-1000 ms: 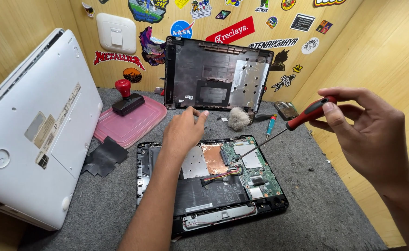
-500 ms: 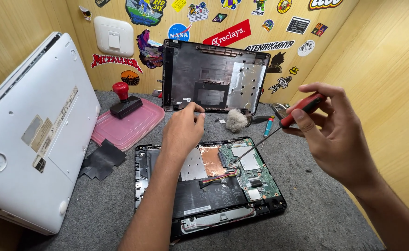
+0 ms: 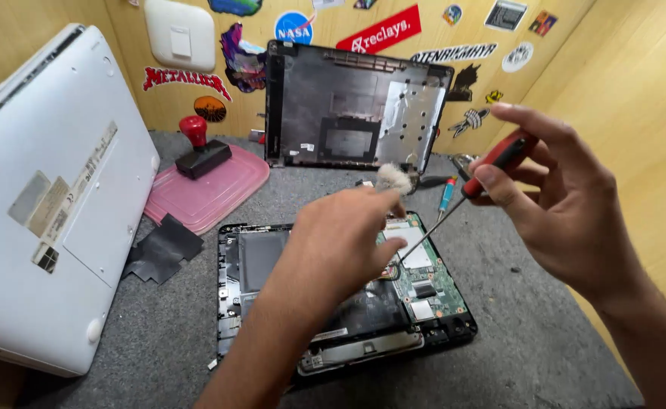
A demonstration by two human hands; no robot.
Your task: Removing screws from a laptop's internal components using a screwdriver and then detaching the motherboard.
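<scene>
Opened black laptop base (image 3: 272, 303) with its green circuit board (image 3: 427, 284) exposed lies flat on the grey felt mat (image 3: 537, 333), near the front edge. Half a second ago the left hand (image 3: 340, 242) hovered higher, beside the leaning black bottom cover (image 3: 348, 113); it has now dropped over the board, fingers curled downward and hiding the copper heat plate, though whether they pinch anything cannot be told. The right hand (image 3: 567, 204) has shifted only slightly, thumb and fingers pressed around the red-handled screwdriver (image 3: 465, 193), whose tip meets the board beside the left hand. A white closed laptop (image 3: 45, 204) leans at left.
</scene>
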